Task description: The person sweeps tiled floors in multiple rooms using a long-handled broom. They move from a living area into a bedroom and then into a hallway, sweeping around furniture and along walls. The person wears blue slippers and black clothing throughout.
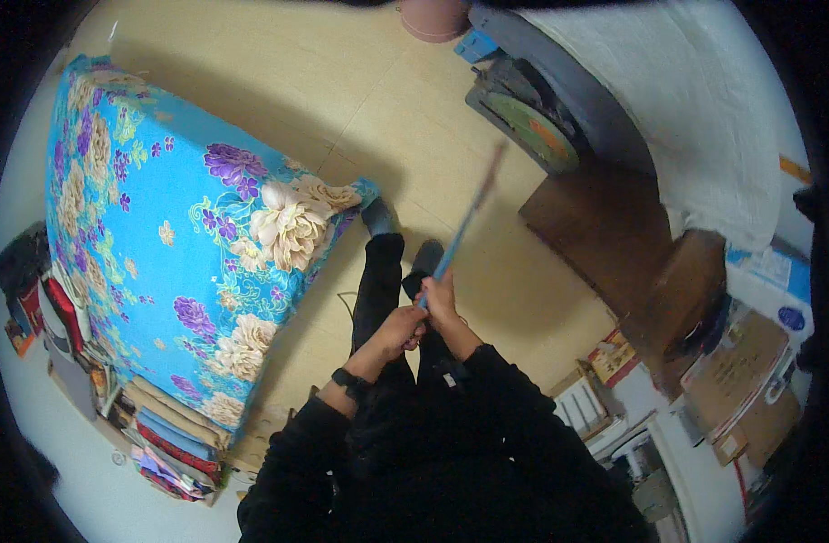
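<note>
My left hand (400, 329) is closed near the lower end of a long, thin blue stick (470, 223). A little higher up, my right hand (440, 299) is wrapped round the same stick. It slants up and to the right, away from my body, over the tiled floor (369, 118). Its far end looks reddish brown and blurred, so I cannot tell what kind of tool it is. A dark band or watch sits on my left wrist. Below the stick my legs and dark shoes (425, 259) show.
On the left stands a table or bed under a blue flowered cloth (161, 244), with folded fabrics (175, 425) by its near end. To the right are a brown board (577, 226), a round green item (526, 127), a white cloth (695, 100) and a cardboard box (736, 371). A pinkish bucket (433, 18) stands far off.
</note>
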The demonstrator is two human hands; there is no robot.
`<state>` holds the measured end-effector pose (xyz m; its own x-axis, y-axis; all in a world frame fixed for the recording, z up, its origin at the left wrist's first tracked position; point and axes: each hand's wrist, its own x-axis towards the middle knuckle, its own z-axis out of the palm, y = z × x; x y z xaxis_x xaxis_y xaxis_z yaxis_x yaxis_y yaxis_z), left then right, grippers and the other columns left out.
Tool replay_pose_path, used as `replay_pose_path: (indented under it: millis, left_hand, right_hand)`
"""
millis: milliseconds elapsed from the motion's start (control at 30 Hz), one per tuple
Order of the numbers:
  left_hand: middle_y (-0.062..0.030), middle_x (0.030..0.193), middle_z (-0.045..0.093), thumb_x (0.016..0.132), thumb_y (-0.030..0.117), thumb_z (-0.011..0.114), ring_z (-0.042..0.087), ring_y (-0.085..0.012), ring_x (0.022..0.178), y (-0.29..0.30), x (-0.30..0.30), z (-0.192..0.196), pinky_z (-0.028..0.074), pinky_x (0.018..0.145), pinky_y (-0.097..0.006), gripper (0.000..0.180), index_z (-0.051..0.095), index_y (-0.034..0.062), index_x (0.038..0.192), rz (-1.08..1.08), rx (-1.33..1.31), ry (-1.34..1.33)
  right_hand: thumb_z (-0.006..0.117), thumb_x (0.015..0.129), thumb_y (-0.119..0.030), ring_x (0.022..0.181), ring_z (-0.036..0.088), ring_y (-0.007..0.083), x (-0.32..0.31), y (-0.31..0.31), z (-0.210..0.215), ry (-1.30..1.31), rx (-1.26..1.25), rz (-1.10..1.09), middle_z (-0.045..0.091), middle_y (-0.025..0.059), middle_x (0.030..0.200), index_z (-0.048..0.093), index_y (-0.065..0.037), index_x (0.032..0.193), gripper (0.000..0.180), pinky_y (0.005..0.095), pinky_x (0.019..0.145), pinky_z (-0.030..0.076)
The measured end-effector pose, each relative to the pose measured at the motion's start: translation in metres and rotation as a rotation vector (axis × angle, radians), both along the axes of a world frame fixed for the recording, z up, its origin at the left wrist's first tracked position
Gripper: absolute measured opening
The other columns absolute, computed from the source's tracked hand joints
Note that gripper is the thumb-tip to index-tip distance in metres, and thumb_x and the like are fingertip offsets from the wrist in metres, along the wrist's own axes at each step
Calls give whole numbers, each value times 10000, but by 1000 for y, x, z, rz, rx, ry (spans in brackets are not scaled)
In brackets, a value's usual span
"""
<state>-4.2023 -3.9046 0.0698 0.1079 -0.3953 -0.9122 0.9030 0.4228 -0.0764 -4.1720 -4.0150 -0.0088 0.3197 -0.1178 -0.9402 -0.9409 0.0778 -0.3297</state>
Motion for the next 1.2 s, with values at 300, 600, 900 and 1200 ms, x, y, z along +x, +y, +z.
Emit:
replay_pose_path:
  millis: [300,600,900,1200]
  left_hand:
    - [-17,676,466,907,125,513,359,-84,464,137,79,-54,270,398,-213,70,479,71,877,357,34,133]
    - [3,687,449,944,157,449,349,-64,461,282,158,-10,293,412,-225,91,462,72,914,581,390,15]
    - [-13,682,458,927,163,481,367,-92,460,218,190,36,275,389,-230,82,458,87,905,653,168,66]
    - [-24,695,460,929,135,473,342,-92,477,255,261,-45,247,391,-216,85,440,74,879,760,-42,107]
  right_hand:
    - [519,895,-176,725,581,235,75,123,-97,144,210,207,504,90,822,418,-47,996,193,407,562,492]
    - [488,848,-106,705,627,278,179,334,-86,-93,285,680,576,195,817,106,55,1381,675,405,532,506]
    - [520,806,-92,546,516,169,224,259,1,-145,198,366,495,75,781,182,-120,1416,697,324,454,478]
    - [523,849,-144,640,550,214,318,280,-58,223,43,550,492,77,746,460,-43,879,123,367,496,474]
